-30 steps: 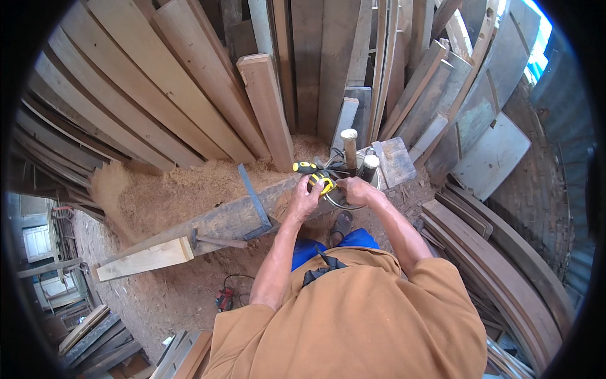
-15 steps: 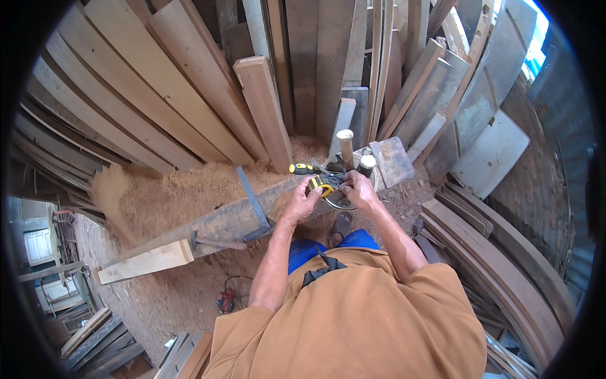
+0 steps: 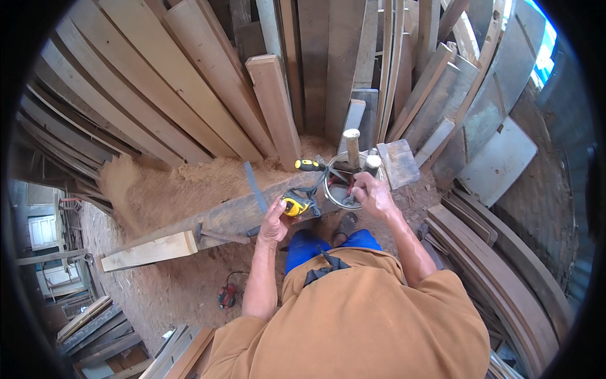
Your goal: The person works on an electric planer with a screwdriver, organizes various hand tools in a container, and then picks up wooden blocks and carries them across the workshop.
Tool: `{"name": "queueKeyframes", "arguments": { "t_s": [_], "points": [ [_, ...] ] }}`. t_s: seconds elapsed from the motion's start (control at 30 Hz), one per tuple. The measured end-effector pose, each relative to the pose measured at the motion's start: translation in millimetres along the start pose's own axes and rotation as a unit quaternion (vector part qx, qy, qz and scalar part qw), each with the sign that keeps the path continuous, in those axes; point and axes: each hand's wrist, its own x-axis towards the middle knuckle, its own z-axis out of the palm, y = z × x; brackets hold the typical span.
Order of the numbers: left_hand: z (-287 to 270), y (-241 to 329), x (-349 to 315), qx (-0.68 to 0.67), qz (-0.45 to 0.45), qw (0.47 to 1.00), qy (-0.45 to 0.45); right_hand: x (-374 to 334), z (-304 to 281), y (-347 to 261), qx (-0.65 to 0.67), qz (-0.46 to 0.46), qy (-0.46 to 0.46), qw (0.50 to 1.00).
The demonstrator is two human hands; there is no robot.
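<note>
While a long plank (image 3: 218, 215) lay beyond the left hand (image 3: 273, 227), a round container (image 3: 326, 189) stood at the right hand (image 3: 375, 197), its wall probably keeping the tall handles (image 3: 352, 150) upright and reachable. The left hand, partly closed, gripped the yellow tape measure (image 3: 293, 208) by its case; the right hand's fingers curled, their hold indeterminable.

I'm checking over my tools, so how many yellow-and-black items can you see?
2: a tape measure in your left hand, and a tool handle farther from you, left of the round container. More may be hidden inside that container.
</note>
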Motion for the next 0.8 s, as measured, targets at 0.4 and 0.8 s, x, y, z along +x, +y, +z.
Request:
{"name": "queueKeyframes", "arguments": {
  "t_s": [0.4,0.8],
  "points": [
    [16.1,-6.3,-3.5,-0.088,-0.03,0.988,-0.12,-36.4,50.6,-89.1,0.051,-0.043,-0.163,0.984],
    [1.3,-17.0,-1.8,0.004,-0.076,0.993,-0.092,-34.1,48.2,-77.6,0.386,0.106,-0.123,0.908]
  ]
}}
